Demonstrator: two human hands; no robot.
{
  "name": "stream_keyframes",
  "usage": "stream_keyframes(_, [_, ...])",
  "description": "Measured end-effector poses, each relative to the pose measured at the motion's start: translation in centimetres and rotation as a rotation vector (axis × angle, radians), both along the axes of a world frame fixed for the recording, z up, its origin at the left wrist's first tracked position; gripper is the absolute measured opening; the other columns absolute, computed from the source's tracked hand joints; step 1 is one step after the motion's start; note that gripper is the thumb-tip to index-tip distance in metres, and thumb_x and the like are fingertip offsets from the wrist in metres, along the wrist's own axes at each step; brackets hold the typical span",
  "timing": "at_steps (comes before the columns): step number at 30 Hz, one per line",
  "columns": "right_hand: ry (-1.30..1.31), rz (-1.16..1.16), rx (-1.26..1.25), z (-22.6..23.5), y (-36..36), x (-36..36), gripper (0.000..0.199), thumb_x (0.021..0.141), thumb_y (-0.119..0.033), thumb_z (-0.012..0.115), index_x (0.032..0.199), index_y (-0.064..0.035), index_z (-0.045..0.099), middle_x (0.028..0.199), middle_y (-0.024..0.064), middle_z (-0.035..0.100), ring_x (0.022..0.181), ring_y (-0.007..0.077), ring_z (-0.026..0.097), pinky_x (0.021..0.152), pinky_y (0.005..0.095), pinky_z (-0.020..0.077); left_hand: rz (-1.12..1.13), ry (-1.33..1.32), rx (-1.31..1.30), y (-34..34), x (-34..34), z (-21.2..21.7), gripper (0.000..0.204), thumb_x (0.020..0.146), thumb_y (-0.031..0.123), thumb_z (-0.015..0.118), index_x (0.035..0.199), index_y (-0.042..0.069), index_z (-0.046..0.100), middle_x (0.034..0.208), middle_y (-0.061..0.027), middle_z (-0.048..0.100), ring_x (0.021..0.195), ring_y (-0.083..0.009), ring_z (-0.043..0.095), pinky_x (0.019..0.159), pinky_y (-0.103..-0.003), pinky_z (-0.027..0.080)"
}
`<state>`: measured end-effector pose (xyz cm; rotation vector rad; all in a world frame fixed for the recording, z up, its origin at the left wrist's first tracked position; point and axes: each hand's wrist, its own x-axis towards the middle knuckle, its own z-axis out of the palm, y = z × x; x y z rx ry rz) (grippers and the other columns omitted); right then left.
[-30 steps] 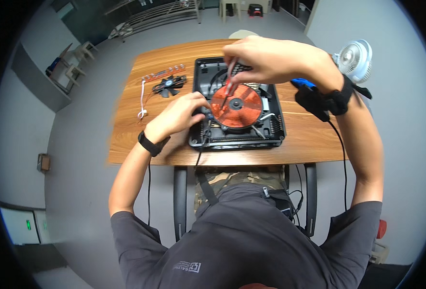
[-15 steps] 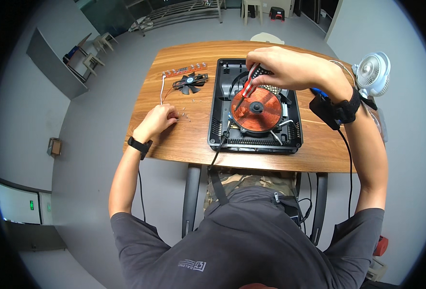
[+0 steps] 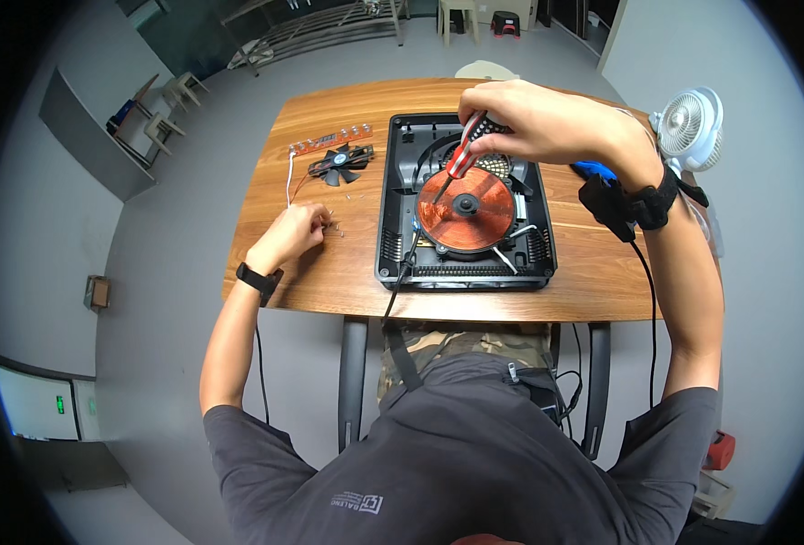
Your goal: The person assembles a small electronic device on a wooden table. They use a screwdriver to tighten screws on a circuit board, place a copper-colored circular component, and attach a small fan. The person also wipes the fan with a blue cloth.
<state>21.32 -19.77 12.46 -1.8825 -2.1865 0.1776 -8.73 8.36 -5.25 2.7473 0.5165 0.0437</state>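
My right hand [image 3: 516,118] is wrapped round a screwdriver [image 3: 462,162] with a red and pale grey handle. Its shaft slants down to the left side of a round copper coil [image 3: 484,227], and the tip lies over the windings. That coil sits in the open black housing [image 3: 393,277] of what looks like an induction cooker. On the table to the left, my left hand [image 3: 295,232] rests with fingers curled together beside several small screws [image 3: 337,227]. Whether a screw is between those fingertips is hidden.
Beyond my left hand lie a small black fan [image 3: 340,163] and a narrow red circuit board [image 3: 329,140] with a white cable. A white desk fan [image 3: 690,130] stands at the table's right edge. Black cables run from both wrists; another lead leaves the housing's front.
The whole view has shifted, so the table and housing appear slightly further left. My right hand keeps the screwdriver over the coil, and my left hand stays by the screws.
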Motion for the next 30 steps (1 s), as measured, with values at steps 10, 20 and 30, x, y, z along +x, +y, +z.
stream_keyframes(10, [-0.01, -0.051, 0.069, 0.5, -2.1, 2.6, 0.037, 0.097, -0.034, 0.071, 0.112, -0.0003, 0.063, 0.11, 0.0198, 0.068, 0.108, 0.0385, 0.064, 0.092, 0.0466, 0.0508, -0.063, -0.116, -0.402, -7.1, 9.5, 6.2, 0.011, 0.093, 0.009, 0.074, 0.099, -0.001, 0.077, 0.084, -0.0079, 0.075, 0.072, -0.0119, 0.071, 0.069, -0.029, 0.058])
stream_keyframes(20, [0.009, -0.025, 0.179, 0.3, -4.9, 5.2, 0.034, 0.097, -0.025, 0.071, 0.114, 0.0024, 0.059, 0.107, 0.0203, 0.067, 0.1, 0.0401, 0.065, 0.086, 0.0449, 0.0518, -0.132, -0.106, -0.79, -9.1, 16.1, 4.2, 0.01, 0.097, 0.006, 0.071, 0.102, -0.003, 0.072, 0.086, -0.0062, 0.076, 0.075, -0.0084, 0.07, 0.067, -0.023, 0.059])
stream_keyframes(30, [0.008, -0.014, 0.225, -0.7, -4.3, 5.4, 0.035, 0.098, -0.026, 0.07, 0.116, 0.0023, 0.059, 0.107, 0.0207, 0.067, 0.101, 0.04, 0.064, 0.088, 0.0447, 0.0515, -0.063, -0.12, -0.966, -9.8, 16.8, 4.0, 0.018, 0.101, 0.007, 0.067, 0.115, -0.005, 0.068, 0.099, -0.0104, 0.075, 0.086, -0.0114, 0.073, 0.08, -0.024, 0.063])
